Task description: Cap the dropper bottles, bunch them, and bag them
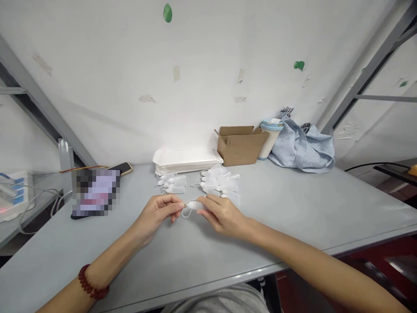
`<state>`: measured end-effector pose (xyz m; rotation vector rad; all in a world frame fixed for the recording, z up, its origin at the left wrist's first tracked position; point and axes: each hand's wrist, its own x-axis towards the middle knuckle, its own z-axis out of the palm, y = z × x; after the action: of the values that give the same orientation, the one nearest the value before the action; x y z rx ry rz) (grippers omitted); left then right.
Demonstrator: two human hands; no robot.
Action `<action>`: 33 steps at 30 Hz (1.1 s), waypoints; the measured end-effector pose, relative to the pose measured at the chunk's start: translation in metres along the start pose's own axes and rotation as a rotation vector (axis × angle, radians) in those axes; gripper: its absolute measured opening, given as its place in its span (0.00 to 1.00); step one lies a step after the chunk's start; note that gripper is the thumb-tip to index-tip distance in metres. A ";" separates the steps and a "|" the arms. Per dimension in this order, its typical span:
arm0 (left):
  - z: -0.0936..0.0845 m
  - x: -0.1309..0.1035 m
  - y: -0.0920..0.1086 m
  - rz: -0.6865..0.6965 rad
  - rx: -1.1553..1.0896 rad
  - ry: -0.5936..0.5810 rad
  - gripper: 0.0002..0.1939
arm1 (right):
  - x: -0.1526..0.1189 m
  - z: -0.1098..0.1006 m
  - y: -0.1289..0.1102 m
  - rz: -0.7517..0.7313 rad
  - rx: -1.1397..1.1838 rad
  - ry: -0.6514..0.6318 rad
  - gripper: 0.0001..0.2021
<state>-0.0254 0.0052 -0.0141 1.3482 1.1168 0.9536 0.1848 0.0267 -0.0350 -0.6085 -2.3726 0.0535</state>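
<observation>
My right hand [224,213] is closed around a small translucent white tube [193,205] with a narrow tip and a thin white cord loop [185,214]. The tip points left, and the fingers cover much of the tube. Thumb and forefinger of my left hand [166,210] pinch the cord by the tip, where a tiny brownish piece shows. Just beyond my hands lie two groups of similar tubes with cords: a smaller group [172,183] on the left and a larger pile [220,179] on the right, partly hidden behind my right hand.
Against the wall stand flat white cartons [187,160], an open cardboard box [243,148], a lidded cup [269,139] and a light-blue cloth bag [302,148]. To the left lie a blurred-out phone-like object [97,191], another dark phone [124,168] and a power strip [16,193] with cables.
</observation>
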 end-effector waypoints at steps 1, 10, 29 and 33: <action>0.000 0.000 0.000 -0.002 -0.004 0.000 0.11 | 0.000 0.000 0.000 -0.002 -0.006 0.002 0.11; 0.001 -0.001 -0.002 -0.003 -0.012 -0.016 0.11 | 0.000 0.002 0.002 -0.037 -0.032 0.009 0.12; -0.005 0.001 0.004 0.064 0.106 -0.009 0.11 | 0.005 -0.006 0.004 -0.092 -0.143 0.030 0.12; -0.001 -0.003 0.004 0.059 0.159 0.000 0.12 | 0.002 -0.006 0.002 -0.089 -0.093 0.019 0.12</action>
<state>-0.0272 0.0025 -0.0102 1.5167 1.1787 0.9220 0.1878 0.0282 -0.0296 -0.5435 -2.3909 -0.1024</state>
